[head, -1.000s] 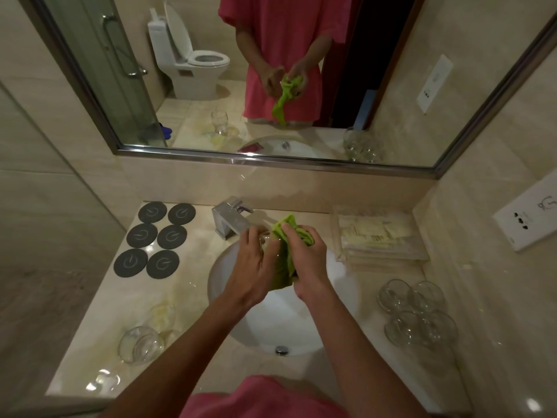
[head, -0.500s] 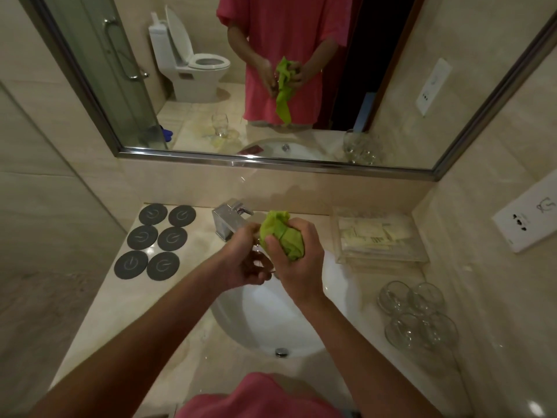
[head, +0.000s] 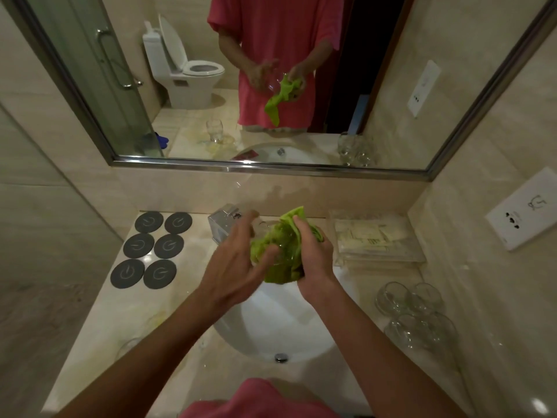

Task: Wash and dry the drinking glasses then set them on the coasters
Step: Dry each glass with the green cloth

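Beige marble countertop (head: 99, 336) runs round a white sink (head: 271, 327), with a wide mirror (head: 271, 164) on the wall beyond the hands and a chrome faucet (head: 221, 220) just past the left fingertips. Half a second ago the right hand (head: 313, 257) had the green cloth (head: 283, 254) balled up over the glass (head: 272, 236) and the left hand (head: 238, 260) was clamped close against it; now the cloth has opened out and hangs loosely below the right palm, and the left hand has spread, its fingers only lightly curved round the near side of the glass and blurred with motion. That reads as a turn of the glass inside the cloth, so the drying of this one is under way but not finished. The right hand grips the cloth, thumb on top and fingers wrapped underneath. Whether the left hand truly holds the glass or merely steadies it cannot be told through the blur. The glass sits between the two hands, above the sink, largely wrapped; its long axis seems to lie roughly sideways, running from the left hand toward the right, though which end is the mouth is hidden by cloth. Six dark coasters (head: 150, 251) lie well to the left of the left hand, all bare. A cluster of clear glasses (head: 413, 315) stands to the right of the right forearm, near the wall.
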Motion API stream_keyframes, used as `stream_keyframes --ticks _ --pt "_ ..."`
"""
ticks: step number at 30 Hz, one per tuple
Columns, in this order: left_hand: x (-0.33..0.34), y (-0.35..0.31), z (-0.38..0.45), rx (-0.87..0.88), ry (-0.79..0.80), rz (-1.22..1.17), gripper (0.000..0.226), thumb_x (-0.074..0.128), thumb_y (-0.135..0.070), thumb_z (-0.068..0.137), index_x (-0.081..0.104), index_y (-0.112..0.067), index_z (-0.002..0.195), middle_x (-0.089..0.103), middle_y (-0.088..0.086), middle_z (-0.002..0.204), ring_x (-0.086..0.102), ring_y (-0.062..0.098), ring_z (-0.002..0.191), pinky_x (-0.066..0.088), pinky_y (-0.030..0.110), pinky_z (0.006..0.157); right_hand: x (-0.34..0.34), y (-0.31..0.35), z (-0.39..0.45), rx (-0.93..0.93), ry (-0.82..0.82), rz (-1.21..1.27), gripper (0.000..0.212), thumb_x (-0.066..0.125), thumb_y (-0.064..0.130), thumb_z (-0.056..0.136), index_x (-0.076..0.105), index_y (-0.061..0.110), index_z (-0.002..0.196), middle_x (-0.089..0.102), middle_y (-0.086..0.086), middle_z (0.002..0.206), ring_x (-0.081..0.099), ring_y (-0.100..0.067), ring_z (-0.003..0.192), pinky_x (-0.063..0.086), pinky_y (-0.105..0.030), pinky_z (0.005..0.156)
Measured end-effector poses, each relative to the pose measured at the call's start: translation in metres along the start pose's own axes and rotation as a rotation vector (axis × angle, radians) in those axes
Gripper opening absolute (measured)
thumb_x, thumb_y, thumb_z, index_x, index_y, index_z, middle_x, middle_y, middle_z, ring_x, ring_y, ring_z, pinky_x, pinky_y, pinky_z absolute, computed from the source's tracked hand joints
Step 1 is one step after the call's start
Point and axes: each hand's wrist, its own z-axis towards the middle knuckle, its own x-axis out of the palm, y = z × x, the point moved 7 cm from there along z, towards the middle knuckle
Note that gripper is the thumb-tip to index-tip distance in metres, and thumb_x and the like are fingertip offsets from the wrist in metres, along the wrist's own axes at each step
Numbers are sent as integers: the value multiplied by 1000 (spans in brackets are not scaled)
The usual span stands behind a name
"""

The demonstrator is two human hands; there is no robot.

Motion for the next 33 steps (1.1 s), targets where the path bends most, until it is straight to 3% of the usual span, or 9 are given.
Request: stream_keyframes --ticks 2,6,10,14,20,23,27,30,33 --pt "11 0 2 230 7 190 58 35 -61 95 40 -17 132 54 11 119 59 19 87 48 23 66 3 -6 -4 109 60 -5 32 75 39 86 74 15 108 77 -9 103 72 -23 91 60 -35 71" --pt "23 9 9 61 -103 -53 38 32 -50 95 47 -18 110 54 4 101 53 19 78 50 34 65 8 -12 -6 88 48 -58 30 70 46 89 69 24 109 72 -5 108 67 -22 100 57 -37 79" --pt "43 27 17 -523 -88 -408 34 31 -46 95 47 -19 82 55 11 79 51 21 67 45 39 61 3 6 -8 -346 -78 -266 19 66 45 92 62 27 98 67 5 92 65 -13 87 53 -28 73" --pt "68 47 2 -1167 405 -837 56 36 -60 92 52 -10 75 55 13 65 41 18 44 31 16 40 5 21 -17 -871 -9 -509 35 66 47 87 64 16 105 62 1 94 58 -4 81 47 -13 69" --pt "59 43 -3 -994 513 -824 75 26 -78 89 55 -10 95 59 17 78 41 18 49 28 18 42 -3 27 -1 -549 1 -285 18 72 37 89 68 20 96 66 4 86 64 -9 78 53 -23 63" --pt "47 34 5 -526 264 -374 51 29 -80 88 45 -40 116 62 12 115 60 21 79 50 33 56 -12 6 11 -63 -32 -49 21 71 37 91 71 19 101 73 -2 95 71 -19 88 59 -30 65" --pt "48 19 9 11 195 147 79 28 -87 80 23 -35 139 39 3 133 56 22 105 61 41 71 -7 -16 15 180 62 -64 37 71 48 86 76 20 109 77 -7 105 73 -26 100 60 -44 89" --pt "49 25 13 -21 106 -26 62 38 -77 86 35 -31 128 45 -1 122 55 20 97 58 43 74 -9 -12 14 157 47 -179 34 68 50 88 73 22 107 76 -5 103 70 -24 101 58 -42 90" --pt "60 28 15 -404 65 -425 46 44 -67 88 49 -27 110 59 2 99 62 23 86 59 43 71 -11 2 9 -88 -66 -267 23 65 47 92 65 24 97 70 -1 96 66 -19 92 57 -39 84"
